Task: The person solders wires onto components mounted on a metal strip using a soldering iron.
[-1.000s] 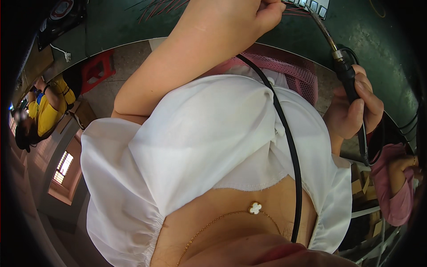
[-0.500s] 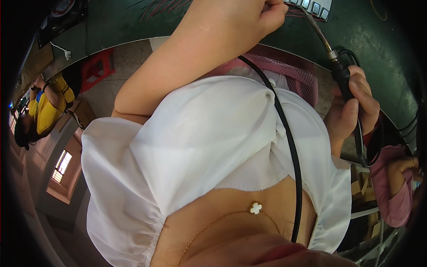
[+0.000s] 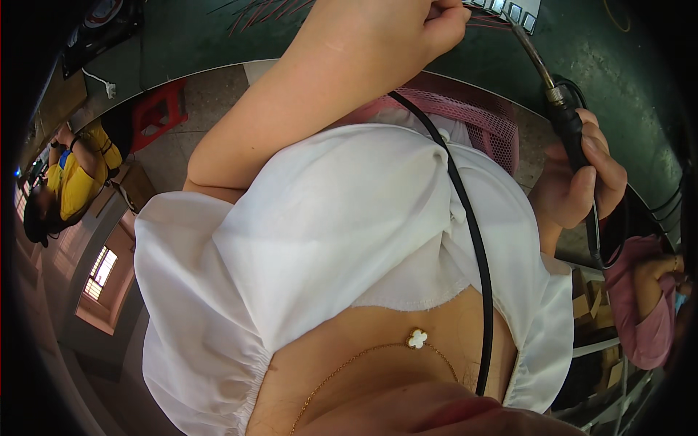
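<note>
My left hand (image 3: 385,33) reaches up to the top edge of the green work surface (image 3: 596,65). Its fingers are closed, pinching thin reddish wires (image 3: 480,20) next to a row of small square parts (image 3: 512,10). My right hand (image 3: 582,182) is wrapped around the black handle of a soldering iron (image 3: 571,131). The iron's metal shaft slants up toward the wires and the small parts. The iron's black cord (image 3: 472,240) hangs down across my white blouse.
A pink plastic basket (image 3: 487,123) sits under the bench edge and a red stool (image 3: 156,109) stands on the floor at left. A person in yellow (image 3: 73,174) is at far left, a person in pink (image 3: 647,305) at right. A dark device (image 3: 102,22) is top left.
My right hand has shifted slightly lower with the soldering iron. My left hand stays at the wires near the top edge.
</note>
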Tool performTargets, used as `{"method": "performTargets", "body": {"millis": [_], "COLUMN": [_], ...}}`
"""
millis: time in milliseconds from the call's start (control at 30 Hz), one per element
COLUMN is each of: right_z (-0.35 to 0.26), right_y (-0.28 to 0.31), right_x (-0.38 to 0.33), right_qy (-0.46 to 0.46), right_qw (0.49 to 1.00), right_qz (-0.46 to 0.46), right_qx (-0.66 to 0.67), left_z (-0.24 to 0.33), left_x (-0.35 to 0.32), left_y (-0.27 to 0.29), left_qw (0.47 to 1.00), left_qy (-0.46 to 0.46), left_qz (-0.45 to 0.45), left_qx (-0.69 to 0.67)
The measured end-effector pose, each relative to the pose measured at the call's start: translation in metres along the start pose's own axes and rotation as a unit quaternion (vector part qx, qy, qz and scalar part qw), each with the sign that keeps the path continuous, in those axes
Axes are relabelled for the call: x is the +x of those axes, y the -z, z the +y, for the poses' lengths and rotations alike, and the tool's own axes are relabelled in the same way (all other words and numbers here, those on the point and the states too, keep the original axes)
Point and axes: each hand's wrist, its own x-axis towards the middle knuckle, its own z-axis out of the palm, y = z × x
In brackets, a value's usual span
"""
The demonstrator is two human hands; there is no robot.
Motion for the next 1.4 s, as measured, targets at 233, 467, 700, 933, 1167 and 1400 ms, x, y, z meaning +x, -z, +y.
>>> {"method": "performTargets", "body": {"millis": [233,467,700,933,1167,1400], "right_z": [0.002,0.0,0.003,0.006,0.012,0.019], "right_y": [-0.006,0.003,0.002,0.006,-0.012,-0.03], "right_x": [-0.001,-0.005,-0.007,-0.008,-0.009,-0.015], "right_qy": [-0.013,-0.01,-0.006,0.015,0.012,0.012], "right_qw": [1.0,1.0,0.999,0.999,0.999,0.999], "right_qz": [0.005,0.024,0.028,0.025,0.019,0.018], "right_qx": [0.017,-0.003,-0.02,-0.033,-0.035,-0.043], "left_z": [-0.003,0.005,0.0,0.002,-0.016,-0.031], "left_x": [-0.007,-0.004,0.0,0.002,-0.004,-0.013], "left_y": [0.006,0.007,-0.005,-0.012,-0.004,0.0], "left_qw": [0.998,0.988,0.996,0.998,0.998,0.998], "left_qy": [-0.014,-0.078,-0.085,-0.062,-0.055,-0.059], "left_qz": [0.05,0.128,0.032,0.019,0.021,0.018], "left_qx": [0.037,0.048,0.003,0.015,0.011,0.02]}}
